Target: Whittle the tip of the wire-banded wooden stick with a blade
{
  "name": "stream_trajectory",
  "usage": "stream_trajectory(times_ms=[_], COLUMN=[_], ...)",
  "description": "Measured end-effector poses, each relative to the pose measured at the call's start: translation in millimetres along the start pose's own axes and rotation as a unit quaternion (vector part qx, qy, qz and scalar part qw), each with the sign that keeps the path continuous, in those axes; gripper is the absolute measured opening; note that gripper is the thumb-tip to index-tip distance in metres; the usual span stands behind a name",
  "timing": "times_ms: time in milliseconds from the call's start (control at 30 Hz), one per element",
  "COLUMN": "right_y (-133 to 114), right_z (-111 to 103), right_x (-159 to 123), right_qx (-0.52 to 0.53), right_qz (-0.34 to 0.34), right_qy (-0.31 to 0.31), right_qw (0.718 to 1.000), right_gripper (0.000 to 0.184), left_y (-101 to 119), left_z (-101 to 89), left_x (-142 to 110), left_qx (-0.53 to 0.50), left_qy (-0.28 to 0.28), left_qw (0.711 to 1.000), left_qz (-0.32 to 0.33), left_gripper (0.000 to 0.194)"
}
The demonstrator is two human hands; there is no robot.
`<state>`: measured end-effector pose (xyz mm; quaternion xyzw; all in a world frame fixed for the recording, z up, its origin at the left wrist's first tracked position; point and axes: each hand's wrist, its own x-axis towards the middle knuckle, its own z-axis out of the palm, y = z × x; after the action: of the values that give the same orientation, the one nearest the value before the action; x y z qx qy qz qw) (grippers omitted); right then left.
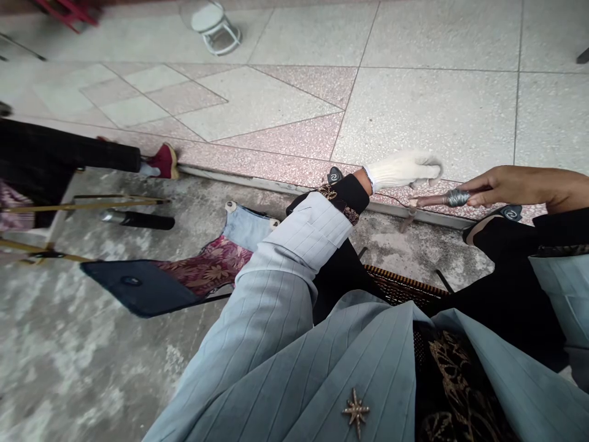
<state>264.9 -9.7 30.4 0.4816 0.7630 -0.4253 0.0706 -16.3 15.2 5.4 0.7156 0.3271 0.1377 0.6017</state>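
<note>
On my feed, the bare right hand (515, 184) is clamped on a hammer-like tool (430, 201), its fingers closed at the silvery wrapping (457, 197) on the handle. The tool is held at the step edge (248, 183), its brown head end towards the concrete side; whether it touches the edge I can't tell. I judge it stiff and sturdy, a little head-heavy, with not much to break. I'd take hold at that wrapping, though its shine suggests it could be slick against bare skin. The left hand (402, 170), in a white glove, hovers just to the tiled side of the step edge, fingers curled; I can't tell whether they hold anything. A black shoe (335, 175) is right by the step edge. Further out, I see a denim-and-floral seat (216, 261) on the concrete side, another person's red shoe (165, 162) at the step edge, and a white stool (207, 18) well out on the tiled side
</note>
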Motion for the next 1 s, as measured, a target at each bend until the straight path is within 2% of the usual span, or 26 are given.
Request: stream_trajectory(times_ms=[33, 67, 100, 133, 233, 300, 367, 433, 500, 633, 767, 833, 900, 933, 1000], right_y=[-3, -8, -14, -21, -36, -40, -41, -39, -37, -31, -21, -13, -2, 4, 13], right_z=[-1, -1, -1, 0, 7, 12, 15, 16, 16, 12, 10, 10, 11, 12, 12], right_x=[-5, -9, -14, -17, -21, -16, -8, -1, 5, 10, 14, 18, 22, 23, 23], right_qx=[0.043, 0.093, 0.148, 0.206, 0.352, 0.387, 0.394, 0.380, 0.342, 0.223, 0.050, -0.055, -0.127, -0.136, -0.113], right_qz=[-0.007, -0.017, -0.026, -0.035, -0.042, -0.025, 0.015, 0.066, 0.097, 0.158, 0.209, 0.213, 0.209, 0.198, 0.133], right_qy=[-0.019, -0.010, 0.027, 0.090, 0.274, 0.345, 0.380, 0.397, 0.404, 0.386, 0.325, 0.262, 0.167, 0.114, 0.016], right_qw=[0.999, 0.995, 0.988, 0.974, 0.894, 0.855, 0.837, 0.832, 0.843, 0.881, 0.921, 0.940, 0.955, 0.964, 0.985], right_gripper=[0.044, 0.042, 0.040, 0.040, 0.039, 0.032, 0.021, 0.014, 0.016, 0.012, 0.031, 0.043, 0.051, 0.052, 0.051], left_y=[2, 3, 3, 3, -4, -11, -19, -25, -29, -30, -20, -14, -11, -10, -9], left_z=[-0.1, 0.4, 1.4, 2.7, 7.9, 11.4, 14.3, 16.0, 16.6, 15.2, 11.8, 9.9, 8.1, 7.2, 5.9], left_x=[0, 0, 0, 0, 2, 5, 9, 13, 15, 14, 8, 5, 3, 2, 0], left_qx=[-0.018, -0.034, -0.046, -0.053, -0.059, -0.063, -0.066, -0.057, -0.035, 0.021, 0.097, 0.141, 0.157, 0.153, 0.130], left_qy=[0.011, 0.021, 0.027, 0.027, -0.009, -0.043, -0.060, -0.070, -0.081, -0.096, -0.084, -0.073, -0.065, -0.061, -0.054], left_qw=[1.000, 0.999, 0.999, 0.998, 0.998, 0.996, 0.995, 0.994, 0.994, 0.994, 0.989, 0.984, 0.983, 0.984, 0.989], left_qz=[-0.003, -0.004, -0.001, 0.004, 0.029, 0.043, 0.048, 0.053, 0.059, 0.050, 0.066, 0.077, 0.074, 0.064, 0.031], left_gripper=[0.018, 0.020, 0.023, 0.026, 0.027, 0.024, 0.023, 0.022, 0.023, 0.025, 0.027, 0.026, 0.023, 0.020, 0.016])
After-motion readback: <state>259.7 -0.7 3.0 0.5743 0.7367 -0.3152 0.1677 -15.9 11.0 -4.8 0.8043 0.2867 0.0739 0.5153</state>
